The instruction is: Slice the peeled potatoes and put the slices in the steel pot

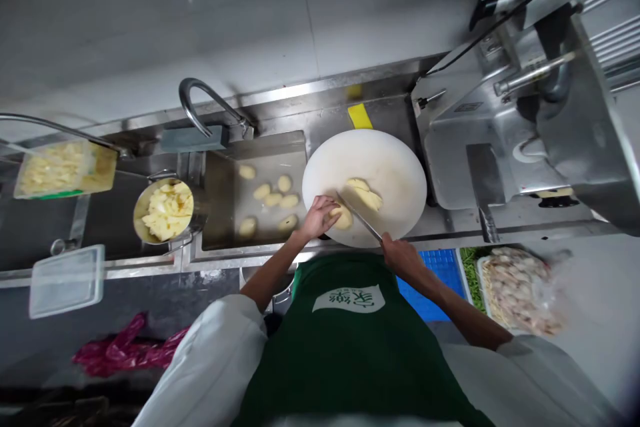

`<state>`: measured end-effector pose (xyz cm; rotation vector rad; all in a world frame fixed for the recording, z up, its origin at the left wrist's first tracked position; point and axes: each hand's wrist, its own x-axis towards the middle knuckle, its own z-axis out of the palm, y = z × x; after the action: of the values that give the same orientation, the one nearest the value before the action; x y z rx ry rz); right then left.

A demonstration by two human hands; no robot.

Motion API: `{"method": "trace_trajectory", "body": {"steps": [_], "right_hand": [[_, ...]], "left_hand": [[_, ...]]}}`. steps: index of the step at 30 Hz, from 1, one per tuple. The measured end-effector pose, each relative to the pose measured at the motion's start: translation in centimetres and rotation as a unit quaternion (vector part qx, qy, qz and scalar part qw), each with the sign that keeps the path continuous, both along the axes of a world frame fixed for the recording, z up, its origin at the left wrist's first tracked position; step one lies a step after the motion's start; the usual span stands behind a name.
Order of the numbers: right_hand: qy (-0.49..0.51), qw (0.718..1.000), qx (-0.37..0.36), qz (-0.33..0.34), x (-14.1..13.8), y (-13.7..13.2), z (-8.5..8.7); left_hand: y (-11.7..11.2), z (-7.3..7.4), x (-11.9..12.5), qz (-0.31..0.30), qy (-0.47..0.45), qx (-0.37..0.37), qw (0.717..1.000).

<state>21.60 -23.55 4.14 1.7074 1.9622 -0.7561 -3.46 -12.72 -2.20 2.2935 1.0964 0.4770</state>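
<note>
A round white cutting board point(390, 167) lies on the steel counter. My left hand point(320, 215) is curled over a peeled potato point(344, 217) at the board's near edge, holding it down. My right hand point(397, 255) grips the handle of a knife point(357, 215) whose blade slants up-left and meets that potato. Two more peeled potato pieces point(367, 195) lie near the board's middle.
Several peeled potatoes point(273, 199) float in the sink left of the board. A steel pot of cut potato point(164, 210) and a tub of slices point(65, 169) stand further left. A slicing machine point(525, 127) fills the right. Blue crate point(440, 267) and a tray of food point(520, 290) sit below.
</note>
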Motion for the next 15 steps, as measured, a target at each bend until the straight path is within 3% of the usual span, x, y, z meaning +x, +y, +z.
{"method": "trace_trajectory", "body": {"steps": [3,10,15], "right_hand": [[-0.007,1.0,-0.006,0.018,-0.2,0.1,0.5],[-0.006,0.999,0.012,0.036,-0.1,-1.2,3.2],[0.002,1.0,-0.019,0.013,-1.1,-0.8,2.9]], "left_hand": [[-1.4,-1.0,1.1,0.057,-0.005,0.028,0.998],[-1.7,-1.8,2.1,0.031,0.049,0.06,0.997],[-1.9,-2.1,2.1,0.034,0.037,0.036,0.998]]}}
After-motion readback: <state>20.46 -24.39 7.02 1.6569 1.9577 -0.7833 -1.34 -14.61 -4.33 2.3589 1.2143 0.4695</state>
